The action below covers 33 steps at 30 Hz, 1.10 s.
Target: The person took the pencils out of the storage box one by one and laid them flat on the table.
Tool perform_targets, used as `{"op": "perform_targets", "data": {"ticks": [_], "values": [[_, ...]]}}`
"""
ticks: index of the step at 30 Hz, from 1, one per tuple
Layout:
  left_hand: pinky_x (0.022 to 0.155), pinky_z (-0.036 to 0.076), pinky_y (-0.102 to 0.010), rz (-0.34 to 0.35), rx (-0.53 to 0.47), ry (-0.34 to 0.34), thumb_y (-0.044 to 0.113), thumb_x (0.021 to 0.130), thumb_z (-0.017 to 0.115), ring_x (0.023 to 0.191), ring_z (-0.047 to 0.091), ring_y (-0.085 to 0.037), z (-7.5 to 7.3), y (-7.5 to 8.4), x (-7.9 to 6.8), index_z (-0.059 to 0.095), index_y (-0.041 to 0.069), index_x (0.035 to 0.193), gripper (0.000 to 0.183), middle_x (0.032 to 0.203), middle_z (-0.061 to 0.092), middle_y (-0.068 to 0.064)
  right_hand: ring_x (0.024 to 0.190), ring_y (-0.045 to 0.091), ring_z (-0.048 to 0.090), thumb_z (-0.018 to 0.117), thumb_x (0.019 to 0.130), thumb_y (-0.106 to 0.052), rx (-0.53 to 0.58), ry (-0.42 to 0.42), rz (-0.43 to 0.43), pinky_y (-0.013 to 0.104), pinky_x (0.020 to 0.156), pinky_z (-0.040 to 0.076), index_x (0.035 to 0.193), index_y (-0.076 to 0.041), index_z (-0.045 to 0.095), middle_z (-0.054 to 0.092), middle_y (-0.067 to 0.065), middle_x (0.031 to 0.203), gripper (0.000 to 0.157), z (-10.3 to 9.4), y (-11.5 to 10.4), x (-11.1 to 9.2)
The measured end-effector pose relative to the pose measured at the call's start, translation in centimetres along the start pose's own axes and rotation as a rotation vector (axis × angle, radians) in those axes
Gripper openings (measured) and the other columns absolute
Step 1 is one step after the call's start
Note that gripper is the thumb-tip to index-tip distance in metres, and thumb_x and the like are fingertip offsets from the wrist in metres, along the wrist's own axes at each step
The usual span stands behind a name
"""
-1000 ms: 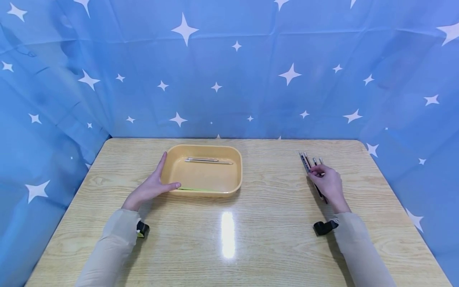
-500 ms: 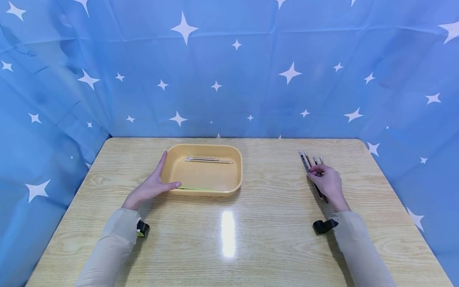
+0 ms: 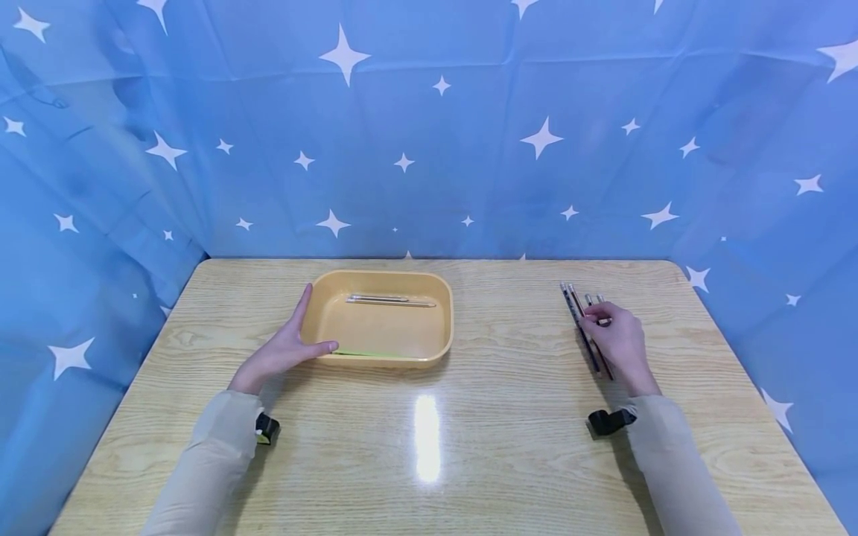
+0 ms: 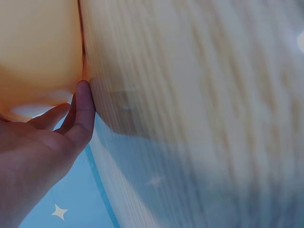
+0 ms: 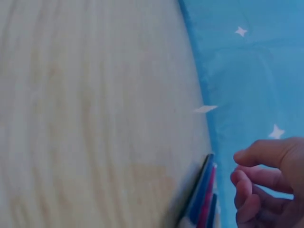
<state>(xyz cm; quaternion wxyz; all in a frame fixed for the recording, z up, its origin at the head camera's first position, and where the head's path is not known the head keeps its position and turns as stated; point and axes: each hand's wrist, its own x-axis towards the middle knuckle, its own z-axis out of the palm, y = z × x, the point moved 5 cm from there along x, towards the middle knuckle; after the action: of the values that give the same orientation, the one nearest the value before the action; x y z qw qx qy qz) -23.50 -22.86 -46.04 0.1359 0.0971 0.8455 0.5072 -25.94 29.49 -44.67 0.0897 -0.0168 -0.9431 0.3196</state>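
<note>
My left hand (image 3: 281, 350) rests at the left end of a yellow plastic tray (image 3: 445, 327), thumb at the near rim and fingers spread along the side. In the left wrist view, its fingertips touch the tray's outer wall (image 4: 42, 61). On the tabletop at the right, several pencils (image 3: 582, 327) lie side by side, partly covered by my right hand (image 3: 618, 344). The right wrist view has that hand's fingers loosely bent beside the dark and red pencils (image 5: 202, 202), with a gap between and nothing visible in its grasp.
Inside the tray lie two slim metallic-looking pencils (image 3: 391, 301) and a thin green strip or pencil (image 3: 365, 354) along the near wall. The wood-grain table (image 3: 503, 417) meets a blue star-patterned curtain (image 3: 469, 149) at its back and sides.
My right hand has shifted slightly right, exposing more of the two leftmost pencils, which look more spread from the others. My left hand and the tray stay in place.
</note>
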Motion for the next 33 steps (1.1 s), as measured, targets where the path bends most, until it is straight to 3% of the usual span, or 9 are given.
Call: {"op": "perform_targets", "data": {"ticks": [4, 10, 15, 23, 33], "values": [[0.101, 0.004, -0.055, 0.003, -0.001, 0.001, 0.032, 0.077, 0.07, 0.132, -0.006, -0.027, 0.0, 0.0, 0.0, -0.015, 0.033, 0.14, 0.106, 0.146, -0.015, 0.004, 0.065, 0.016, 0.052, 0.059, 0.084, -0.014, 0.018, 0.006, -0.033, 0.024, 0.051, 0.04, 0.096, 0.0, 0.064, 0.062, 0.011, 0.083, 0.019, -0.3, -1.1, 0.1], [0.102, 0.003, -0.055, -0.003, -0.005, -0.004, 0.032, 0.077, 0.069, 0.132, -0.007, -0.026, 0.0, 0.1, -0.1, -0.015, 0.039, 0.138, 0.104, 0.146, -0.015, 0.005, 0.069, 0.019, 0.054, 0.058, 0.085, -0.013, 0.074, -0.029, -0.077, 0.022, 0.053, 0.041, 0.098, -0.001, 0.063, 0.061, 0.01, 0.081, 0.019, 0.8, -2.3, 0.2], [0.101, 0.002, -0.057, -0.015, -0.029, -0.02, 0.024, 0.079, 0.068, 0.131, -0.008, -0.03, 0.1, 2.1, -0.8, -0.016, 0.025, 0.141, 0.104, 0.146, -0.016, -0.003, 0.07, 0.021, 0.055, 0.058, 0.084, -0.011, 0.131, -0.082, -0.101, 0.024, 0.054, 0.043, 0.098, -0.001, 0.063, 0.061, 0.009, 0.083, 0.018, 2.4, -3.1, 0.1], [0.101, 0.002, -0.056, -0.018, -0.025, -0.022, 0.023, 0.08, 0.067, 0.131, -0.008, -0.03, 0.2, 3.5, -1.4, -0.016, 0.023, 0.141, 0.103, 0.146, -0.016, -0.006, 0.074, 0.021, 0.057, 0.062, 0.083, -0.012, 0.206, -0.155, -0.147, 0.028, 0.059, 0.046, 0.1, -0.002, 0.063, 0.062, 0.008, 0.085, 0.019, 4.3, -5.2, 0.4], [0.102, 0.003, -0.055, -0.015, -0.014, -0.024, 0.023, 0.08, 0.067, 0.131, -0.007, -0.032, 0.2, 3.4, -1.3, -0.016, 0.019, 0.141, 0.103, 0.146, -0.016, -0.008, 0.073, 0.021, 0.057, 0.06, 0.084, -0.011, 0.25, -0.227, -0.18, 0.03, 0.054, 0.047, 0.099, -0.003, 0.064, 0.06, 0.007, 0.084, 0.017, 6.1, -7.9, 0.6]]}}
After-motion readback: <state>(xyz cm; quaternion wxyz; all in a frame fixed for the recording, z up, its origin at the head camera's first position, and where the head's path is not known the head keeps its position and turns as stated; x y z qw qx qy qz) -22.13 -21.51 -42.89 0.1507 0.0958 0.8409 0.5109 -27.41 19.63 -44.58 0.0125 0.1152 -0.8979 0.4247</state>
